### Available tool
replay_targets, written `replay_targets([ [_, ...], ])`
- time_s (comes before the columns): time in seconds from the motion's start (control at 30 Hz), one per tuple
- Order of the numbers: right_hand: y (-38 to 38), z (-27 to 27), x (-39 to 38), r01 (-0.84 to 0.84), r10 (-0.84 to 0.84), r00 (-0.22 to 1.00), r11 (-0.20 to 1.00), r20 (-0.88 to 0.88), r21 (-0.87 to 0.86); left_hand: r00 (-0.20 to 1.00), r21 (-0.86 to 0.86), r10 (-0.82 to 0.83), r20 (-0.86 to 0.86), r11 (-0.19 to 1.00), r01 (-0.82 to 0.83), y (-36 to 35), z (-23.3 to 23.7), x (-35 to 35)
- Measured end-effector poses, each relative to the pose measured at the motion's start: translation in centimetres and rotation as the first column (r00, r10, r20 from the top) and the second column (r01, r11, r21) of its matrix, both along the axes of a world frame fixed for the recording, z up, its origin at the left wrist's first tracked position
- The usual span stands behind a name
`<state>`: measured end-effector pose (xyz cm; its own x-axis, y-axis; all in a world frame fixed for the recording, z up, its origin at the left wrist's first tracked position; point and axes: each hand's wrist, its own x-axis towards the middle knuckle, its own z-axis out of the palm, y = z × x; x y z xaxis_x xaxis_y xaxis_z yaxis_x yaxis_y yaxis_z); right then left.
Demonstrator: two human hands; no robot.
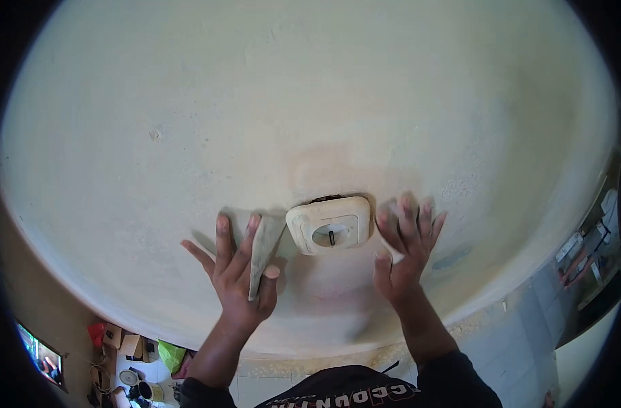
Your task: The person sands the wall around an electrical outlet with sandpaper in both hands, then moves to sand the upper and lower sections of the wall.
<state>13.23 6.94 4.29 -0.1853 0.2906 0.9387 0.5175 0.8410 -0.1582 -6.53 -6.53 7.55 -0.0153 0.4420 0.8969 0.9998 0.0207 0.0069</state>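
Observation:
A cream wall socket sits slightly tilted on the pale wall, with a dark gap showing along its top edge. Left of the socket, my left hand holds a folded grey-beige sheet between thumb and index finger, its other fingers spread toward the wall. The sheet's upper corner reaches close to the socket's left side. My right hand is at the socket's other side, fingers spread and tips against the wall, thumb pointing up near the socket's lower right corner.
Chipped spots and stains mark the wall, including a bluish patch right of my right hand. At floor level on the left are boxes, a green bag and a tin. A lit screen stands at far left; pale floor tiles lie right.

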Motion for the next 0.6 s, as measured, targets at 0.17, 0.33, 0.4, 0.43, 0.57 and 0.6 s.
replay_targets([
  [0.17, 0.8, -0.1, 0.3, 0.058, -0.063, 0.997, 0.994, 0.051, 0.094, 0.999, 0.026, 0.011, -0.042, 1.000, -0.010, 1.2, 0.7, -0.2],
  [0.33, 0.3, 0.8, 0.4, 0.054, -0.057, 0.995, 0.998, 0.076, 0.042, 0.998, 0.011, 0.021, -0.054, 1.000, -0.021, 1.0, 2.6, -0.3],
  [0.4, 0.1, -0.7, 0.3, 0.044, -0.045, 0.998, 0.999, 0.049, 0.013, 0.999, 0.047, 0.010, -0.037, 0.999, -0.008, 1.0, 1.4, -0.4],
  [0.43, 0.1, -0.7, 0.1, 0.048, -0.050, 0.998, 0.998, 0.039, 0.035, 0.999, 0.076, 0.012, -0.033, 0.997, -0.009, 1.3, 1.1, 0.0],
  [0.57, 0.7, 1.2, -0.3, 0.092, -0.099, 0.993, 0.990, 0.060, 0.111, 0.998, 0.124, -0.009, -0.062, 0.992, 0.017, 2.0, 2.7, 0.1],
  [0.6, 0.8, 1.4, -0.3, 0.094, -0.102, 0.993, 0.989, 0.063, 0.111, 0.999, 0.124, -0.003, -0.050, 0.992, 0.010, 2.1, 3.9, 0.3],
])
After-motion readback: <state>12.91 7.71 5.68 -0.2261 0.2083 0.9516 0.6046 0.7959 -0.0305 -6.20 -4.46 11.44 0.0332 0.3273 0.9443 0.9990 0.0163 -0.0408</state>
